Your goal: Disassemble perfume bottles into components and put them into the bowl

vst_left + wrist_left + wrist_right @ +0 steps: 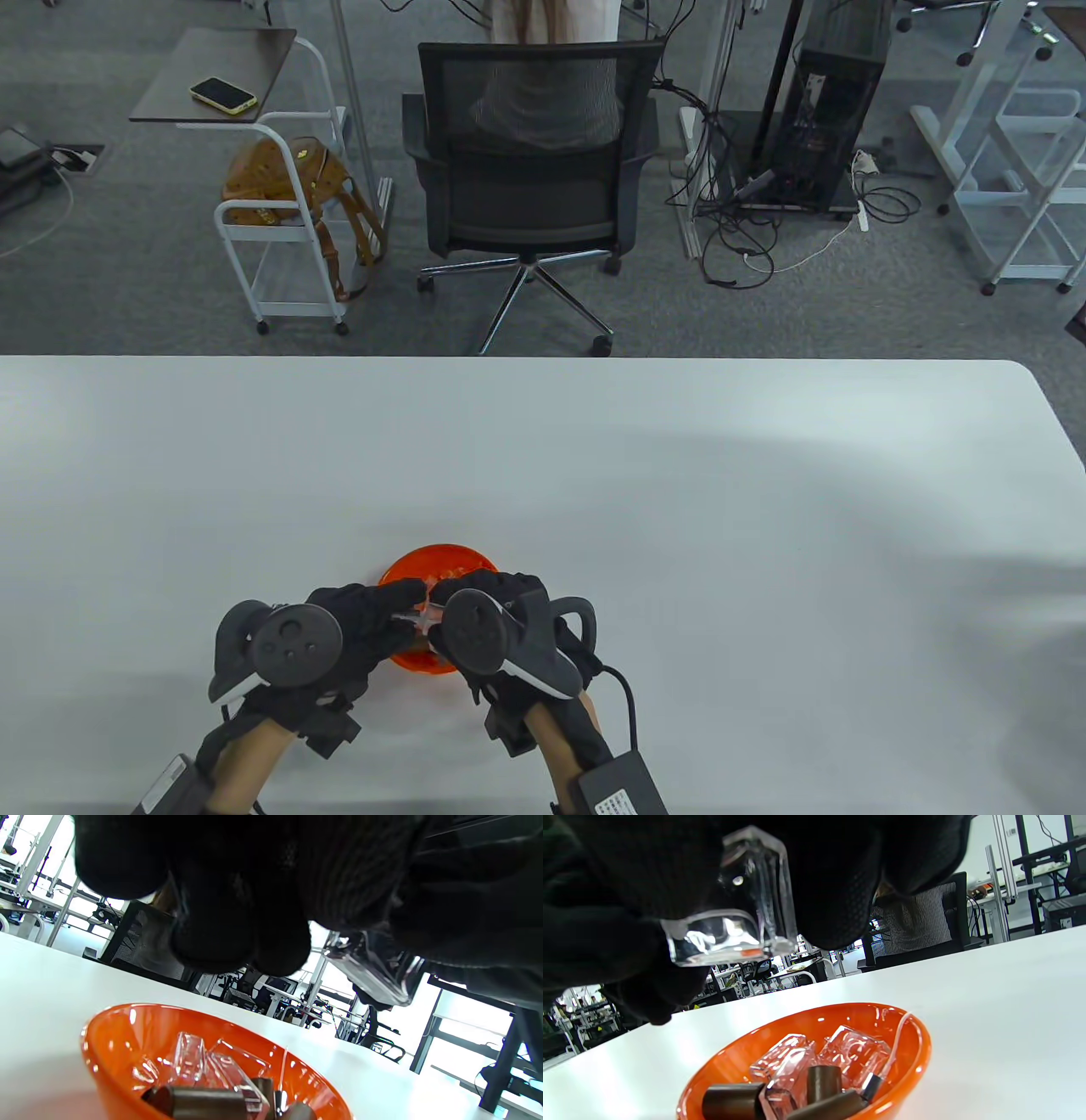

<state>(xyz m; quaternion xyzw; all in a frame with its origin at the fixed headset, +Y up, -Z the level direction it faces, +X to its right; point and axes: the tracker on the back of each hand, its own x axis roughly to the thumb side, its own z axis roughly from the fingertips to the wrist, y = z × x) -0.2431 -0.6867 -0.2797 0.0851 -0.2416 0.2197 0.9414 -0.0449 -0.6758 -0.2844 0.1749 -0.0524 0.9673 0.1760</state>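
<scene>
Both gloved hands meet just above the orange bowl (441, 564), near the front edge of the white table (679, 509). The right hand (492, 607) has its fingers curled around a clear glass perfume bottle (742, 912), and the left hand (365, 615) pinches the same bottle from the other side. In the bowl lie clear bottle bodies (857, 1052), dark brown caps (731, 1103) and a thin dip tube (897, 1039). I can read no writing on any of them.

No readable text anywhere here. The label on the black box (624, 785) at the right forearm carries print, far too small to make out.
</scene>
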